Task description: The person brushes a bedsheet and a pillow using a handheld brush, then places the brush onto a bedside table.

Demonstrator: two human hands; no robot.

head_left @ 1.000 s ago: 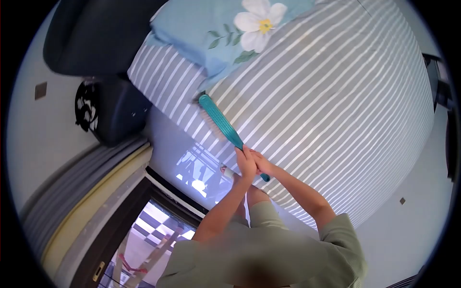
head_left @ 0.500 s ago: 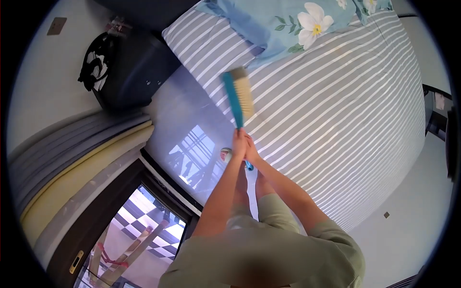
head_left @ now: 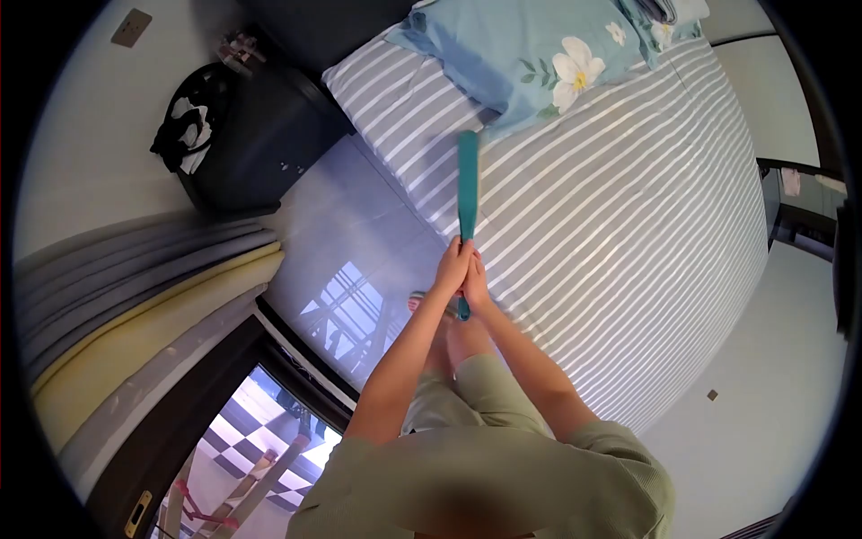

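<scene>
Both hands are wrapped round the handle of a teal brush (head_left: 468, 184), which points away from the body over the near edge of the striped bed (head_left: 593, 216). My left hand (head_left: 454, 266) is closed on the handle, and my right hand (head_left: 476, 280) is closed beside it, pressed against it. The handle's end shows just below the hands. Only a thin strip of the pale bristles is visible, on the brush's right side. Beyond the brush's tip lies a blue pillow (head_left: 503, 54) with white flowers.
A dark nightstand (head_left: 269, 135) with a black bag (head_left: 189, 126) stands at the upper left. Grey and yellow curtains (head_left: 153, 314) hang at the left, beside a dark-framed door (head_left: 193, 404). Glossy floor (head_left: 323, 207) lies between nightstand and bed.
The brush has lifted and swung from slanting left on the sheet to pointing straight ahead, turning so its bristles are now mostly hidden. The view has shifted, and both hands keep their grip.
</scene>
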